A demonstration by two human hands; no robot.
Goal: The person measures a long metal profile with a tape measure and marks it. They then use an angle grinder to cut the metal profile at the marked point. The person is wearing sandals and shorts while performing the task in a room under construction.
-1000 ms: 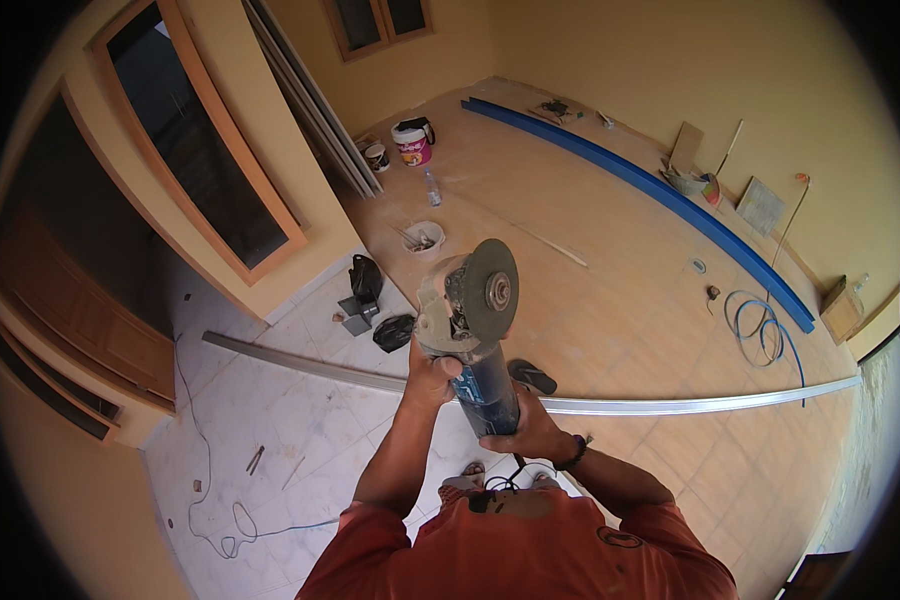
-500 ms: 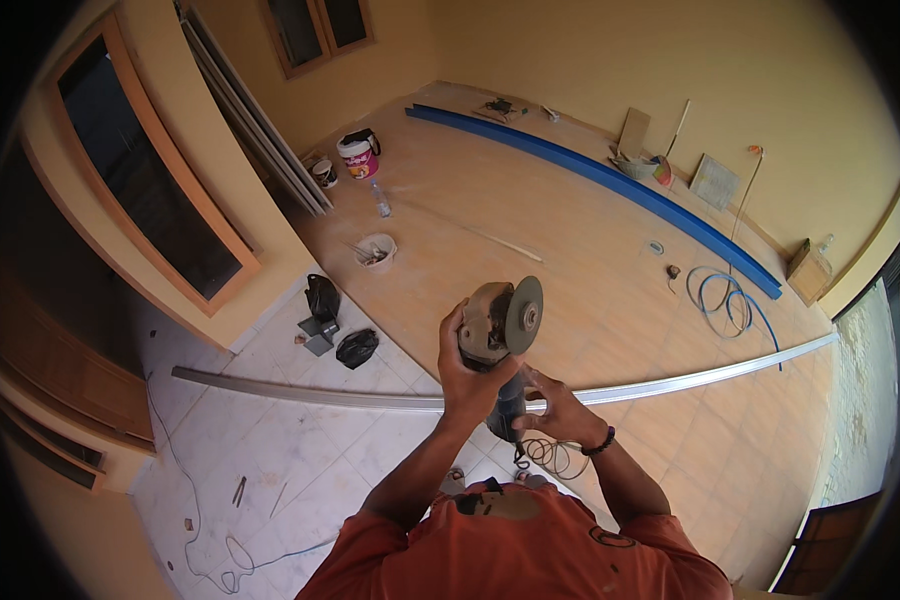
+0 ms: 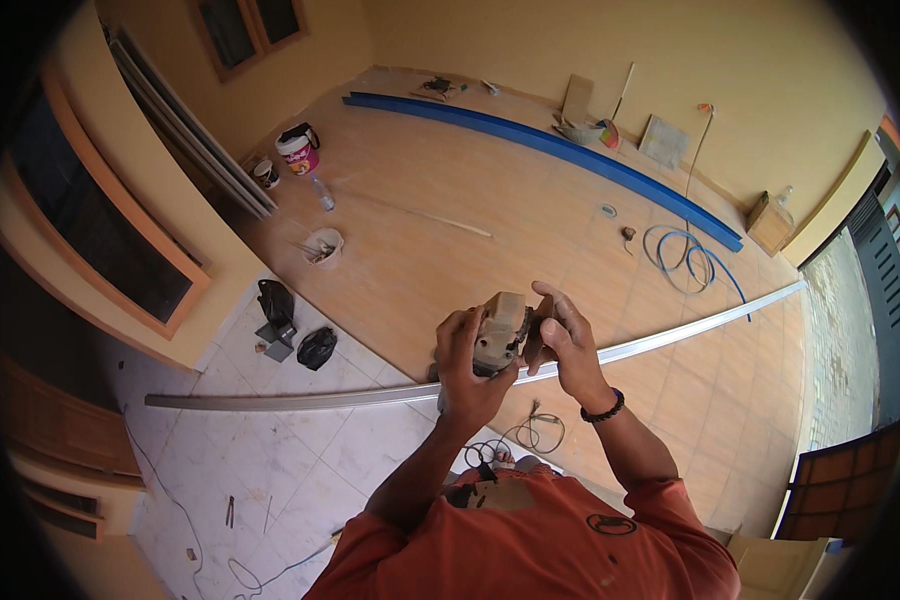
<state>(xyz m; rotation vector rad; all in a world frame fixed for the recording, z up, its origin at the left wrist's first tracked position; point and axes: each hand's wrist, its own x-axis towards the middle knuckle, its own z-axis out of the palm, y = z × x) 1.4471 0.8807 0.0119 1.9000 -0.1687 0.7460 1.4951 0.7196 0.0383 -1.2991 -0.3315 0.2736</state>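
Note:
In front of my chest, an angle grinder with a worn, dusty gear head is held up off the floor. My left hand wraps round the side of the head, thumb across its lower edge. At the grinder's right side, my right hand has its fingers and thumb curled about the disc side, a dark edge showing between them. The cutting disc is mostly hidden behind those fingers. A dark beaded bracelet is on my right wrist. Below the grinder a dark cable lies coiled on the floor.
A long silver metal profile crosses the floor in front of me. Farther off lie a blue beam, a blue hose, a bucket of tools and a pink-and-white pail. Black plastic bags and pliers are on the left.
My right hand has moved from the grinder's body up to its disc side. The grinder has turned, so its disc no longer shows face-on. The view has shifted right.

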